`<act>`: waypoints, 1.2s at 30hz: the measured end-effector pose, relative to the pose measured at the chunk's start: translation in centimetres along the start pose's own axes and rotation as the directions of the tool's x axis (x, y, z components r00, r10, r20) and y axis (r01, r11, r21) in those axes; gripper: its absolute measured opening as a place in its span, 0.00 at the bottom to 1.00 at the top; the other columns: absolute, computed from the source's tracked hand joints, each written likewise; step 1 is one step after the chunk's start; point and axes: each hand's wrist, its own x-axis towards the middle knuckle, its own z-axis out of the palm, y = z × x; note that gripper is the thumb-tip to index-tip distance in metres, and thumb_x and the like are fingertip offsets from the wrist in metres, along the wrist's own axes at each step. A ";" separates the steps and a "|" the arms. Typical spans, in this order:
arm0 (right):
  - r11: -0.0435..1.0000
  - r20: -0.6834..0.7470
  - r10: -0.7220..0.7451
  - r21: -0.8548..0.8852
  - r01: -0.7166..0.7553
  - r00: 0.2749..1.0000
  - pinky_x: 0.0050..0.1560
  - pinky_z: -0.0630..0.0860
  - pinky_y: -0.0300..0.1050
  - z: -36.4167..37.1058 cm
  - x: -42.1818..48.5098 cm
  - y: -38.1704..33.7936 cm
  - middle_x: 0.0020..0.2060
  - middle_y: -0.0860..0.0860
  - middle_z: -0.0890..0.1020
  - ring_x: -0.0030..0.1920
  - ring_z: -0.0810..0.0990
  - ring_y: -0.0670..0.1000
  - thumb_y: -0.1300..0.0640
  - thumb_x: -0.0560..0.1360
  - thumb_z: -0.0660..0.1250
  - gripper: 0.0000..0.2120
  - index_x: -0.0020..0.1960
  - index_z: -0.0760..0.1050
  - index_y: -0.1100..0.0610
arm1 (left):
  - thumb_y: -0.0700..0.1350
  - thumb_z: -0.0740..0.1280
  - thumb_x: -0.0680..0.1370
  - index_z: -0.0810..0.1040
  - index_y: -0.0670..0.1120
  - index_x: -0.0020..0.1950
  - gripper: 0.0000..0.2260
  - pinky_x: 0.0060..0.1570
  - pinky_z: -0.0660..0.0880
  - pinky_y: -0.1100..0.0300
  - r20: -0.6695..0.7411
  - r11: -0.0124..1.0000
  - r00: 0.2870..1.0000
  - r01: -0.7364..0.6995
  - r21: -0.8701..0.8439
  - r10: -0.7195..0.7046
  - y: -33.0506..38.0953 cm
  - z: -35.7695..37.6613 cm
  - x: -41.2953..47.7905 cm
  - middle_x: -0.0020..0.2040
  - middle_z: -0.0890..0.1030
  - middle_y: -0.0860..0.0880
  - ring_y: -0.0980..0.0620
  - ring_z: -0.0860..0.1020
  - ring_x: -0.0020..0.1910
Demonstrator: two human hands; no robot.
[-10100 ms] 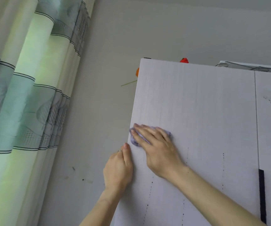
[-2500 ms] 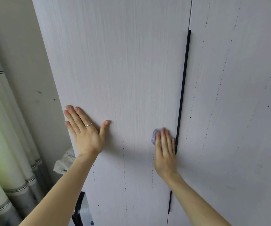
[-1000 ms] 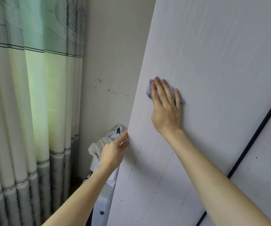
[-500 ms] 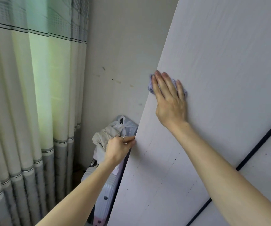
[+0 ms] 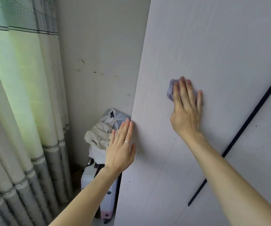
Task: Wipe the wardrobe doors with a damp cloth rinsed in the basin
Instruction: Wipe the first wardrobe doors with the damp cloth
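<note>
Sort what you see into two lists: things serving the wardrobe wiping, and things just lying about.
In use: purple cloth; wardrobe door; right hand, pressing the cloth against the door; left hand, flat at the door's edge.

Lying about: suitcase; tied plastic bag; crumpled beige fabric; curtain.

Most of the cloth [image 5: 170,91] lies hidden under the right hand [image 5: 186,110]; only a lavender fold shows left of its fingers. The wardrobe door [image 5: 213,46] runs out of the frame at top and bottom, and the dark strip [image 5: 245,124] beside it is cut by the right edge. The left hand [image 5: 120,147] covers part of the tied plastic bag [image 5: 113,115] and of the suitcase [image 5: 107,198] at lower centre. Both forearms leave at the bottom edge.
</note>
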 end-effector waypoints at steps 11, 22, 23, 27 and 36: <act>0.958 0.252 -0.263 -0.043 0.282 0.931 0.77 0.51 0.55 6.2 -20.8 -1.1 0.80 0.49 0.56 0.80 0.53 0.50 0.68 0.77 0.46 0.32 0.81 0.53 0.56 | 0.53 0.57 0.82 0.46 0.39 0.82 0.35 0.78 0.46 0.44 -0.053 0.983 0.995 -0.079 0.166 0.089 -1.3 5.7 -0.6 0.83 0.42 0.44 0.46 0.46 0.82; 0.996 -0.102 0.055 0.082 -0.047 0.993 0.77 0.52 0.60 4.1 -10.4 4.0 0.77 0.52 0.62 0.80 0.54 0.51 0.70 0.77 0.53 0.29 0.77 0.61 0.60 | 0.59 0.52 0.83 0.38 0.39 0.81 0.38 0.79 0.41 0.43 -0.139 0.980 0.989 0.066 0.186 -0.040 0.7 7.9 -0.2 0.81 0.37 0.43 0.44 0.42 0.82; 0.994 -0.136 0.072 0.090 -0.060 0.988 0.77 0.53 0.59 4.4 -10.4 4.0 0.77 0.52 0.62 0.79 0.55 0.50 0.70 0.77 0.53 0.29 0.78 0.61 0.60 | 0.59 0.52 0.83 0.38 0.39 0.81 0.38 0.78 0.39 0.44 -0.152 0.979 0.987 0.085 0.186 -0.057 0.9 8.1 -0.2 0.81 0.37 0.43 0.45 0.41 0.81; 0.998 -0.119 0.028 0.059 -0.021 0.993 0.77 0.54 0.58 7.0 -16.8 2.6 0.77 0.51 0.62 0.79 0.58 0.50 0.68 0.78 0.50 0.28 0.78 0.60 0.59 | 0.60 0.51 0.83 0.37 0.42 0.81 0.37 0.78 0.33 0.47 -0.171 0.974 0.983 0.100 0.204 -0.065 0.6 8.9 -0.7 0.81 0.36 0.46 0.46 0.40 0.81; 0.977 -0.094 0.183 0.130 -0.170 0.979 0.78 0.49 0.59 4.7 -16.0 6.5 0.79 0.53 0.59 0.80 0.55 0.52 0.70 0.74 0.52 0.32 0.79 0.60 0.60 | 0.59 0.50 0.82 0.39 0.44 0.82 0.35 0.77 0.32 0.46 -0.246 0.979 0.969 0.086 0.185 -0.039 0.0 11.8 -2.6 0.82 0.37 0.49 0.49 0.39 0.81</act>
